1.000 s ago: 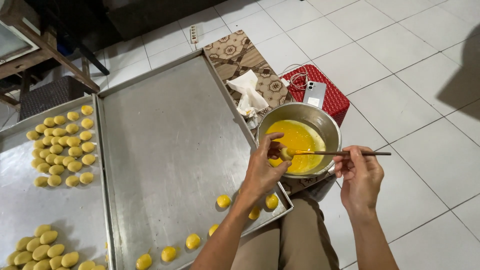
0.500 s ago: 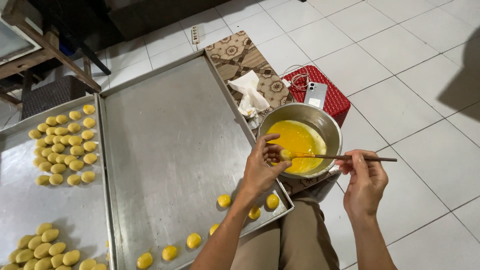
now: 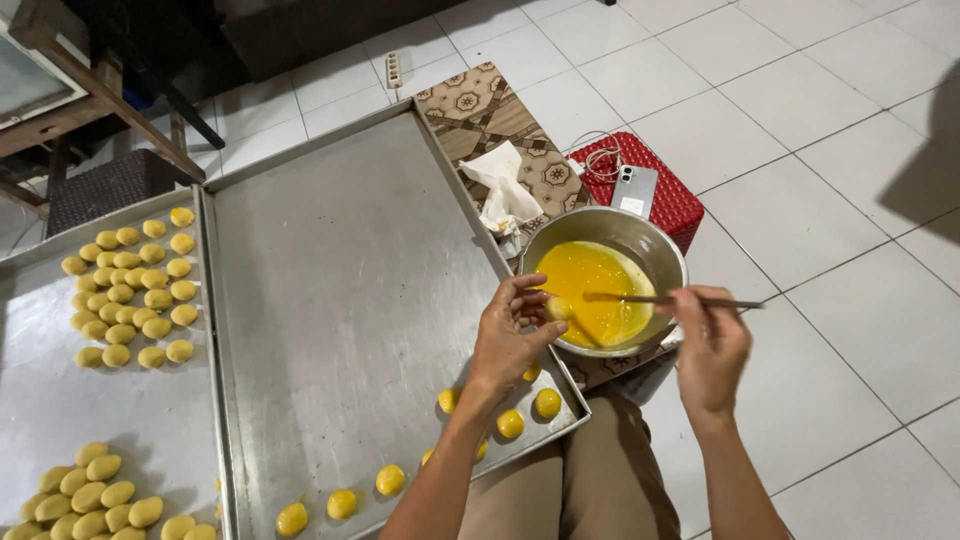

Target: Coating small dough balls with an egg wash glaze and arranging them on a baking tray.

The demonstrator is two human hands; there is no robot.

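Observation:
My left hand (image 3: 508,330) holds a small pale dough ball (image 3: 557,308) at its fingertips, just over the near rim of a steel bowl (image 3: 660,245) of yellow egg wash (image 3: 590,285). In my right hand (image 3: 712,345) is a thin brush (image 3: 660,298); its tip reaches into the egg wash beside the dough ball. Below my left hand lies a large metal tray (image 3: 340,290) with a row of glazed yellow dough balls (image 3: 510,424) along its near edge.
A second tray (image 3: 40,400) at left carries several unglazed dough balls (image 3: 130,290). Behind the bowl lie a crumpled white cloth (image 3: 505,185) on a patterned mat, a red basket (image 3: 670,200) with a phone (image 3: 634,190) on it, and white floor tiles to the right.
The brush tip has moved left across the egg wash towards the dough ball. My left hand stays at the bowl's rim with the ball.

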